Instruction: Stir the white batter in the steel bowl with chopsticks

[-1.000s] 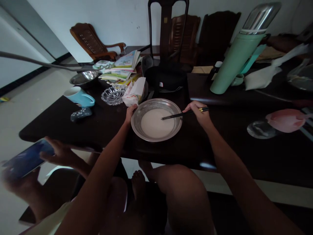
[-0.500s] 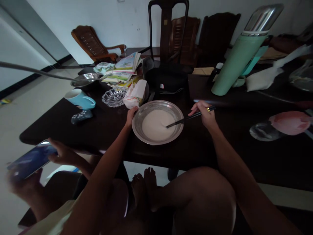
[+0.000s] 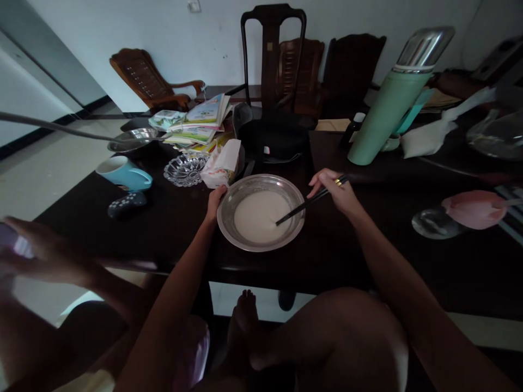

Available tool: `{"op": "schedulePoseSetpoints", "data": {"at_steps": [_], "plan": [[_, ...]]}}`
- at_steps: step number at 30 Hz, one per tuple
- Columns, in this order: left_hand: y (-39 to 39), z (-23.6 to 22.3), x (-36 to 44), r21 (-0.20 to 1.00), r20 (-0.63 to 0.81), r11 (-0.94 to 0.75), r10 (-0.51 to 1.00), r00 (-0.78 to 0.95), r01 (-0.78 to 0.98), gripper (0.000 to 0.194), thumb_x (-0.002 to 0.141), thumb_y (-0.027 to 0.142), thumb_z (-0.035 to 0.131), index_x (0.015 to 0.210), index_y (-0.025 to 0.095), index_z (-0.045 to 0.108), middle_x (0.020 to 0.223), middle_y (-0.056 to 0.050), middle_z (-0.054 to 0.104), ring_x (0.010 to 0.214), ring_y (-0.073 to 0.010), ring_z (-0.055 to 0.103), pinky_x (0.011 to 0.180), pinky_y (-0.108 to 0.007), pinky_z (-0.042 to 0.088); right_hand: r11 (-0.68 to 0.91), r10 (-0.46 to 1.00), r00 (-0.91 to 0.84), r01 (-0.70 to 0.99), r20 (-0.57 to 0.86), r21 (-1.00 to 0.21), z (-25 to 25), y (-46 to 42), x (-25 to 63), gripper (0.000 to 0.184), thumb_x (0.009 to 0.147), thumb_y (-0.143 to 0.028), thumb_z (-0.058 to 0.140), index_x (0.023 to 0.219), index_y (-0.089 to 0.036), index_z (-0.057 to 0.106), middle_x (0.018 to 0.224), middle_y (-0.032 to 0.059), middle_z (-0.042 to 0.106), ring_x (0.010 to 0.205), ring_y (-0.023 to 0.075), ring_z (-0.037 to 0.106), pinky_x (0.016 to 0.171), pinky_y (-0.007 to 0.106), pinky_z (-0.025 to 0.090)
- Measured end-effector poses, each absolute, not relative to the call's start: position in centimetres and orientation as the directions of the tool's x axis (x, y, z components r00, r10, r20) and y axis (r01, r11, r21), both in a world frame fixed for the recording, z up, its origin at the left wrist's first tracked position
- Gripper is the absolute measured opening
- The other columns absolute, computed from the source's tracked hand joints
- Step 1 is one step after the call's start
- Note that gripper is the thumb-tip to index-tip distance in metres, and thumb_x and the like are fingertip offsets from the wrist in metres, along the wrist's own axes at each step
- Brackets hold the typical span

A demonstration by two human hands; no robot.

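A round metal bowl (image 3: 229, 231) stands on the dark table in front of me, with a milky white liquid (image 3: 258, 216) in its bottom. On the bowl's left rim my left hand (image 3: 215, 201) is closed, its thumb on top and the other fingers hidden. My right hand (image 3: 334, 189), to the right of the bowl, grips black chopsticks (image 3: 305, 204) with gold bands. They slant down to the left over the rim, and their tips are in the liquid.
Left of the bowl are a paper packet (image 3: 222, 166), a glass dish (image 3: 186, 169), a blue mug (image 3: 125, 173) and a game controller (image 3: 127, 204). A green thermos (image 3: 390, 109) and a pink bowl (image 3: 474, 209) are at right. Another person's hand (image 3: 49, 253) holds a phone at far left.
The chopstick tips have shifted within the liquid, toward the near side of the bowl. My left hand stays at the rim. The other person's hands and phone have moved left, partly out of view.
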State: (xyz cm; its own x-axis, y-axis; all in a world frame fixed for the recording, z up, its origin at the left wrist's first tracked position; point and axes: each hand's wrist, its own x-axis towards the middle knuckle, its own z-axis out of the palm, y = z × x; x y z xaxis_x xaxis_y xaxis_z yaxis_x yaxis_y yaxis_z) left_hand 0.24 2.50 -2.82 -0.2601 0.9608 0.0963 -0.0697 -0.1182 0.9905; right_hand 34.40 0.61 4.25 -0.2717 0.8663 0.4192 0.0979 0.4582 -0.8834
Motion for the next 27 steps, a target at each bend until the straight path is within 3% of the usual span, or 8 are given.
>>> {"op": "schedulePoseSetpoints", "data": {"at_steps": [4,9,12,17,20,23,27], "plan": [[2.4,-2.5,0.4,0.993,0.08,-0.1,0.958,-0.276,-0.063,0.033,0.076,0.029,0.064,0.052,0.02,0.043,0.052,0.005,0.04,0.051,-0.0106,0.037,0.049,-0.024,0.034,0.419,0.838,-0.418,0.082,0.351,-0.904,3.5,0.8,32.2,0.041,0.084,-0.059,0.061,0.067,-0.022,0.057,0.069,0.0014,0.073,0.068,0.0177,0.067,0.065,0.032,0.048],[2.1,-2.1,0.8,0.997,0.041,-0.056,0.962,-0.271,-0.05,0.032,0.076,0.031,0.063,0.052,0.02,0.043,0.052,0.005,0.039,0.05,-0.0111,0.038,0.049,-0.025,0.032,0.409,0.879,-0.288,0.052,0.379,-0.911,2.8,1.3,33.5,0.042,0.083,-0.056,0.064,0.063,-0.022,0.048,0.067,0.0006,0.073,0.071,0.0187,0.069,0.07,0.033,0.048],[1.7,-1.7,1.2,0.999,0.012,-0.022,0.97,-0.242,-0.04,0.029,0.075,0.031,0.063,0.054,0.02,0.046,0.053,0.005,0.043,0.051,-0.0113,0.039,0.05,-0.025,0.033,0.402,0.894,-0.236,0.043,0.382,-0.914,2.5,0.3,35.3,0.04,0.087,-0.055,0.06,0.065,-0.023,0.053,0.062,-0.0003,0.071,0.066,0.0191,0.067,0.069,0.035,0.049],[0.2,-1.0,1.6,0.999,-0.036,0.037,0.984,-0.175,-0.001,0.029,0.073,0.035,0.065,0.055,0.02,0.049,0.053,0.005,0.045,0.049,-0.0114,0.039,0.048,-0.025,0.031,0.403,0.893,-0.277,0.14,0.355,-0.904,2.4,-2.8,35.3,0.035,0.087,-0.05,0.063,0.065,-0.022,0.06,0.075,0.003,0.074,0.072,0.0192,0.066,0.068,0.034,0.05],[-1.8,-0.8,1.5,0.997,-0.056,0.065,0.982,-0.183,0.045,0.033,0.072,0.044,0.066,0.056,0.021,0.049,0.054,0.005,0.045,0.049,-0.012,0.039,0.046,-0.025,0.03,0.377,0.917,-0.199,0.152,0.346,-0.914,2.5,-3.9,34.8,0.031,0.087,-0.045,0.064,0.067,-0.022,0.062,0.08,0.0037,0.075,0.078,0.0198,0.068,0.073,0.034,0.051],[-4.6,-0.7,1.7,0.992,-0.053,0.074,0.98,-0.191,0.104,0.036,0.072,0.05,0.066,0.058,0.022,0.049,0.057,0.005,0.044,0.052,-0.0128,0.039,0.048,-0.025,0.032,0.295,0.955,-0.058,0.125,0.29,-0.947,2.1,-4.4,35.1,0.027,0.087,-0.042,0.065,0.071,-0.022,0.06,0.075,0.0028,0.075,0.069,0.0179,0.067,0.062,0.03,0.05],[-8.6,-0.9,2.6,0.989,-0.086,0.111,0.969,-0.233,0.098,0.037,0.072,0.055,0.065,0.06,0.023,0.051,0.059,0.005,0.044,0.054,-0.0136,0.038,0.052,-0.026,0.034,0.265,0.964,0.048,-0.077,0.262,-0.961,1.1,-5.3,35.4,0.026,0.086,-0.043,0.065,0.077,-0.025,0.049,0.059,-0.0026,0.07,0.042,0.0125,0.051,0.04,0.024,0.035]]}}
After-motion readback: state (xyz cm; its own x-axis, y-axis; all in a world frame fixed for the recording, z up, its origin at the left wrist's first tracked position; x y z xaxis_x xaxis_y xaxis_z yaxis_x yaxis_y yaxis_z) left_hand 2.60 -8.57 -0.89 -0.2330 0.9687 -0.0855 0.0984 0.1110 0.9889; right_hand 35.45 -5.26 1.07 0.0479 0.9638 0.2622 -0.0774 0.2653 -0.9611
